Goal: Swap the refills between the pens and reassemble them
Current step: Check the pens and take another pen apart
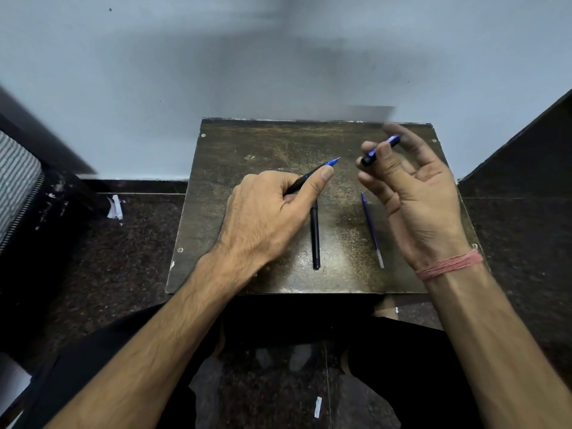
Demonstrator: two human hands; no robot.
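Note:
My left hand [266, 212] grips a black pen with a blue tip [312, 176], its point aimed up and to the right. My right hand [411, 193] pinches a short blue-and-black pen piece [382, 148] between thumb and forefinger, the other fingers spread. Between the hands a black pen barrel [315, 236] lies lengthwise on the small dark wooden board [247, 144]. A thin blue refill [372, 230] lies to its right, close under my right palm.
The board sits on a dark speckled floor against a pale wall. Scraps of white paper [115, 207] lie on the floor at the left. A striped object [15, 181] is at the far left edge. My legs in dark cloth are below the board.

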